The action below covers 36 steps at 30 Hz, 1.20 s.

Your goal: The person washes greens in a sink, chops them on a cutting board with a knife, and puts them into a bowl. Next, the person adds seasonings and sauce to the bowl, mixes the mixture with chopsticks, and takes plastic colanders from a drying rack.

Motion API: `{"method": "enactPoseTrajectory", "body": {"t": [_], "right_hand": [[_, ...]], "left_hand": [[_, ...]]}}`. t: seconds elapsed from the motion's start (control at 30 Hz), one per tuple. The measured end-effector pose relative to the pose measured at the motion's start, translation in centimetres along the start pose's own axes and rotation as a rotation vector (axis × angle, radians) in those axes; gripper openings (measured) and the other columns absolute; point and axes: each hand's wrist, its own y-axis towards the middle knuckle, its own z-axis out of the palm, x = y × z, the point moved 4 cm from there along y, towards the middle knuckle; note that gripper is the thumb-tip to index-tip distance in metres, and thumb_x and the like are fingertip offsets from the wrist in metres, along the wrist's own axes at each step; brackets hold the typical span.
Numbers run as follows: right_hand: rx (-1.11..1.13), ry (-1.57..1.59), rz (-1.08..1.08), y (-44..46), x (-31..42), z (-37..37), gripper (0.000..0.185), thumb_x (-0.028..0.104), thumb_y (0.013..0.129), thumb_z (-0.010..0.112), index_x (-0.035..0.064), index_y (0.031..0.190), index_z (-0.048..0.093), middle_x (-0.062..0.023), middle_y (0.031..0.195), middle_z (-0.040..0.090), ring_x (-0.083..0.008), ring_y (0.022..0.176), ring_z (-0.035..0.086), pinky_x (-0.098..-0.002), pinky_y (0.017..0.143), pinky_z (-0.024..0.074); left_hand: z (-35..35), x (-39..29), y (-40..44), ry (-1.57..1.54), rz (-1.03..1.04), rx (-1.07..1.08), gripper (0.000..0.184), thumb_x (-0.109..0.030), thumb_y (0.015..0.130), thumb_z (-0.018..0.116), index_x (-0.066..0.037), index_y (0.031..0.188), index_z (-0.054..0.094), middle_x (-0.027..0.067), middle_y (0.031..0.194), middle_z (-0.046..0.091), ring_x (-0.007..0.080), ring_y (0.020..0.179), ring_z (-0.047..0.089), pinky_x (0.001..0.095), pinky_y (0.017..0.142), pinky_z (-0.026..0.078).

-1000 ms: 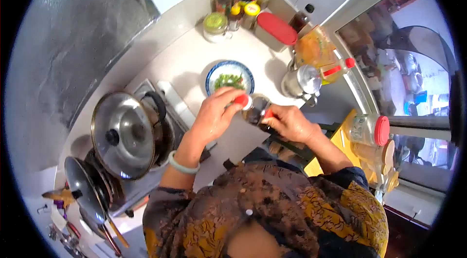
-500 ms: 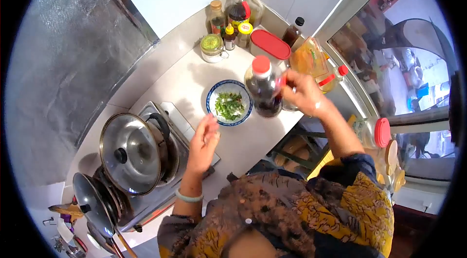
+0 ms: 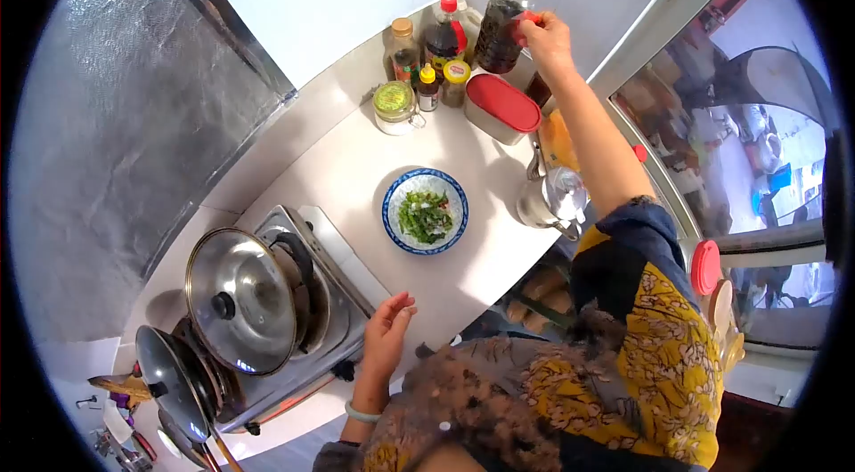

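My right hand (image 3: 548,43) grips the red handle of a large red-capped plastic bottle (image 3: 499,34) of dark liquid, in the back corner of the counter. The bottle is behind the red-lidded container (image 3: 503,104) and tilts slightly in view; whether its base touches the counter I cannot tell. My left hand (image 3: 386,334) holds nothing, its fingers loosely stretched out, near the counter's front edge beside the stove. Between the hands, a blue-rimmed bowl (image 3: 388,231) sits on the counter with chopped green herbs (image 3: 425,216) in it.
Several seasoning bottles and jars, among them a green-lidded jar (image 3: 393,107), line the back wall. A metal pot (image 3: 541,203) stands at the right. On the left, a gas stove (image 3: 343,316) carries a pan under a glass lid (image 3: 240,298). A window is at the right.
My right hand has carried the bottle from beside the bowl to the back corner, uncovering the metal pot. My left hand has drawn back from the bowl towards my body.
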Motion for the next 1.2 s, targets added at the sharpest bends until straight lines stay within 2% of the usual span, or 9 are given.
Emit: {"method": "enactPoseTrajectory", "body": {"t": [0.1, 0.2, 0.33, 0.63, 0.83, 0.93, 1.03, 1.07, 1.2], "right_hand": [[-0.105, -0.202, 0.003, 0.9, -1.6, 0.5, 0.024, 0.016, 0.077, 0.063, -0.0018, 0.092, 0.065, -0.0115, 0.078, 0.067, -0.0199, 0.073, 0.063, -0.0328, 0.07, 0.0499], [-0.141, -0.228, -0.001, 2.6, -5.0, 1.3, 0.026, 0.018, 0.076, 0.064, -0.0007, 0.093, 0.065, -0.0154, 0.083, 0.068, -0.0264, 0.08, 0.065, -0.0364, 0.077, 0.0493], [-0.133, -0.267, 0.069, 2.2, -6.8, 2.3, 0.028, 0.021, 0.076, 0.065, -0.0003, 0.095, 0.065, -0.0182, 0.09, 0.067, -0.0291, 0.086, 0.064, -0.0374, 0.081, 0.0485], [-0.182, -0.356, 0.117, 2.5, -13.8, 3.9, 0.028, 0.022, 0.075, 0.066, 0.0006, 0.093, 0.066, -0.0204, 0.09, 0.067, -0.034, 0.088, 0.065, -0.0404, 0.082, 0.049], [-0.211, -0.392, 0.21, 3.4, -18.0, 3.4, 0.028, 0.024, 0.076, 0.068, 0.0012, 0.093, 0.068, -0.0175, 0.088, 0.069, -0.0312, 0.087, 0.066, -0.0399, 0.081, 0.0493], [-0.161, -0.016, 0.33, 3.1, -18.4, 3.5, 0.027, 0.02, 0.077, 0.068, 0.0006, 0.096, 0.069, -0.0174, 0.09, 0.069, -0.0292, 0.089, 0.066, -0.0381, 0.082, 0.0491], [-0.189, -0.319, 0.127, 4.5, -21.1, 3.3, 0.021, 0.009, 0.081, 0.068, -0.0033, 0.099, 0.066, -0.0094, 0.083, 0.066, -0.0156, 0.067, 0.062, -0.0274, 0.057, 0.051], [-0.173, -0.325, 0.212, 3.2, -19.5, 3.3, 0.029, 0.017, 0.077, 0.068, 0.0, 0.1, 0.067, -0.0176, 0.095, 0.067, -0.0274, 0.09, 0.064, -0.0362, 0.083, 0.0483], [-0.211, -0.287, 0.147, -2.2, -11.9, 3.7, 0.034, 0.016, 0.079, 0.065, -0.0015, 0.108, 0.063, -0.0169, 0.099, 0.067, -0.0274, 0.093, 0.064, -0.0363, 0.085, 0.0476]], "left_hand": [[-0.2, 0.7, 0.0, -0.031, -0.015, -0.017, 0.033, -0.007, 0.094, 0.052, 0.005, 0.124, 0.052, 0.0127, 0.116, 0.06, 0.0197, 0.103, 0.059, 0.0314, 0.093, 0.046], [-0.1, 1.5, -0.1, -0.024, -0.058, -0.027, 0.033, -0.005, 0.093, 0.053, 0.005, 0.124, 0.052, 0.0129, 0.116, 0.06, 0.0197, 0.104, 0.059, 0.0312, 0.094, 0.045], [0.2, 1.8, 0.1, -0.044, -0.08, -0.05, 0.032, -0.005, 0.093, 0.053, 0.005, 0.123, 0.052, 0.0123, 0.115, 0.06, 0.019, 0.104, 0.058, 0.0311, 0.094, 0.045], [0.5, 3.4, 1.0, -0.084, -0.097, -0.071, 0.031, -0.006, 0.094, 0.053, 0.004, 0.123, 0.053, 0.011, 0.114, 0.06, 0.0179, 0.103, 0.059, 0.0306, 0.093, 0.046], [0.6, 3.7, 1.4, -0.021, -0.159, -0.07, 0.032, -0.009, 0.094, 0.054, 0.004, 0.123, 0.053, 0.0113, 0.114, 0.061, 0.0169, 0.102, 0.06, 0.0288, 0.092, 0.046], [0.8, 3.4, 1.2, -0.028, -0.162, -0.052, 0.032, -0.01, 0.095, 0.054, 0.004, 0.124, 0.053, 0.0114, 0.114, 0.062, 0.0166, 0.103, 0.06, 0.0284, 0.091, 0.046], [0.7, 3.7, 1.3, -0.034, -0.14, -0.027, 0.031, -0.01, 0.095, 0.054, 0.003, 0.123, 0.053, 0.0109, 0.114, 0.062, 0.0164, 0.103, 0.06, 0.0283, 0.091, 0.046], [0.7, 3.8, 1.2, -0.04, -0.146, -0.023, 0.031, -0.01, 0.095, 0.054, 0.003, 0.123, 0.053, 0.0107, 0.114, 0.062, 0.0163, 0.103, 0.06, 0.0282, 0.091, 0.046], [0.0, 4.6, 0.9, -0.03, -0.127, 0.003, 0.031, -0.011, 0.095, 0.054, 0.002, 0.123, 0.054, 0.0101, 0.115, 0.062, 0.0153, 0.104, 0.059, 0.0273, 0.091, 0.045]]}}
